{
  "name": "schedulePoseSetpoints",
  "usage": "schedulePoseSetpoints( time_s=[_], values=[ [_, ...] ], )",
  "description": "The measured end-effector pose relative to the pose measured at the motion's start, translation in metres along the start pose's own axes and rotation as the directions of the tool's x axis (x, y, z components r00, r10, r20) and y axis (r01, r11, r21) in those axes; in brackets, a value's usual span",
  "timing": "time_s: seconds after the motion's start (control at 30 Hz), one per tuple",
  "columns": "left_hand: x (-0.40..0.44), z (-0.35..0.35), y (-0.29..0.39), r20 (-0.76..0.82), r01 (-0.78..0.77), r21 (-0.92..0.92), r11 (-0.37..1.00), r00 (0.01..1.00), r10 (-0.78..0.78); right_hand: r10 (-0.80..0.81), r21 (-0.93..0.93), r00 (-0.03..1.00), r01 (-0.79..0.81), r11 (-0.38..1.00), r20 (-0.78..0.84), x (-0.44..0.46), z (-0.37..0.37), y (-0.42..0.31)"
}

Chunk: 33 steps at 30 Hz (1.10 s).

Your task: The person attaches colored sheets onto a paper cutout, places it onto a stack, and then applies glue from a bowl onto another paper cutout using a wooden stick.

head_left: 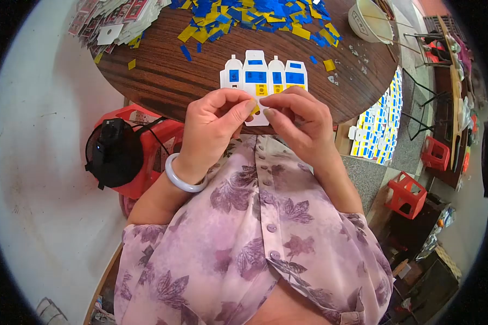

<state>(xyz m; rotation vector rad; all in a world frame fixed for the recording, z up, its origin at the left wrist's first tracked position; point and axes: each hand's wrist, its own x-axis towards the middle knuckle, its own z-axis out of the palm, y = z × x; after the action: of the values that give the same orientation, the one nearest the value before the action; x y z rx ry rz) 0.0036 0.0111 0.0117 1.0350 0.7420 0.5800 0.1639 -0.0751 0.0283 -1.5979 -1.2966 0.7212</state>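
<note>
A white die-cut card, like an unfolded small box, lies on the brown table at its near edge. Blue patches and yellow patches sit on its panels. Over the card's lower part, my left hand pinches a small yellow piece between thumb and forefinger. Close beside it, my right hand has thumb and forefinger drawn together above the card. Whatever is between those right fingertips is too small to make out. Both hands cover the card's lower corners.
Blue and yellow pieces are heaped across the table's far side. Printed cards pile up at far left; a white bowl stands far right. Patched cards lie below on the right, near red stools. A black bag-like item rests left.
</note>
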Motion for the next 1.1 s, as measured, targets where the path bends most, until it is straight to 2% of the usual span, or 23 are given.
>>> schedulePoseSetpoints(
  time_s=[0.1, 0.27, 0.37, 0.47, 0.57, 0.67, 0.77, 0.83, 0.87, 0.9, 0.93, 0.97, 1.0, 1.03, 1.1],
  values=[
    [-0.003, 0.001, -0.005, 0.022, -0.085, 0.04, 0.996, 0.996, 0.085, 0.023, 0.02, 1.0, -0.024, 1.0, 0.021, -0.002, 0.002, -0.003],
    [-0.013, -0.002, -0.012, 0.082, -0.078, 0.065, 0.995, 0.994, 0.073, 0.101, 0.121, 0.992, -0.11, 0.987, 0.076, -0.006, 0.004, -0.001],
    [-0.016, -0.006, -0.012, 0.109, -0.051, 0.077, 0.996, 0.993, 0.042, 0.116, 0.02, 0.981, -0.12, 0.993, 0.156, -0.006, 0.002, -0.005],
    [-0.017, -0.007, -0.011, 0.107, -0.032, 0.082, 0.996, 0.994, 0.024, 0.191, 0.105, 0.97, -0.207, 0.973, 0.149, -0.006, 0.005, 0.001],
    [-0.016, -0.007, -0.01, 0.101, -0.032, 0.06, 0.998, 0.995, 0.026, 0.341, 0.269, 0.926, -0.373, 0.888, 0.16, -0.004, 0.007, -0.002],
    [-0.015, -0.008, -0.006, 0.099, -0.014, 0.058, 0.998, 0.995, 0.009, 0.391, 0.298, 0.897, -0.437, 0.848, 0.205, -0.002, 0.004, -0.003],
    [-0.015, -0.009, -0.003, 0.077, 0.013, 0.047, 0.999, 0.997, -0.016, 0.416, 0.326, 0.894, -0.448, 0.833, 0.166, -0.002, 0.005, -0.005],
    [-0.014, -0.009, 0.001, 0.054, 0.058, 0.013, 0.998, 0.997, -0.059, 0.197, 0.131, 0.98, -0.195, 0.972, -0.009, -0.004, 0.007, 0.001],
    [-0.013, -0.01, 0.002, 0.085, 0.109, -0.013, 0.994, 0.991, -0.107, 0.066, 0.016, 0.995, -0.065, 0.998, -0.075, -0.004, 0.009, 0.004],
    [-0.012, -0.011, 0.005, 0.115, 0.157, -0.036, 0.987, 0.982, -0.152, -0.124, -0.126, 0.988, 0.112, 0.986, -0.091, -0.002, 0.008, 0.007],
    [-0.011, -0.013, 0.006, 0.143, 0.206, -0.059, 0.977, 0.97, -0.196, -0.312, -0.264, 0.947, 0.282, 0.923, -0.08, 0.001, 0.007, 0.009],
    [-0.01, -0.013, 0.007, 0.17, 0.254, -0.155, 0.955, 0.959, -0.227, -0.486, -0.391, 0.873, 0.432, 0.813, -0.044, 0.003, 0.006, 0.01],
    [-0.009, -0.013, 0.007, 0.2, 0.301, -0.249, 0.92, 0.946, -0.256, -0.572, -0.459, 0.82, 0.506, 0.73, -0.006, 0.004, 0.006, 0.01],
    [-0.008, -0.014, 0.007, 0.235, 0.348, -0.338, 0.874, 0.931, -0.28, -0.58, -0.463, 0.814, 0.524, 0.715, 0.027, 0.004, 0.006, 0.009],
    [-0.008, -0.015, 0.006, 0.232, 0.338, -0.322, 0.884, 0.934, -0.273, -0.59, -0.472, 0.802, 0.557, 0.683, 0.093, 0.002, 0.006, 0.008]
  ],
)
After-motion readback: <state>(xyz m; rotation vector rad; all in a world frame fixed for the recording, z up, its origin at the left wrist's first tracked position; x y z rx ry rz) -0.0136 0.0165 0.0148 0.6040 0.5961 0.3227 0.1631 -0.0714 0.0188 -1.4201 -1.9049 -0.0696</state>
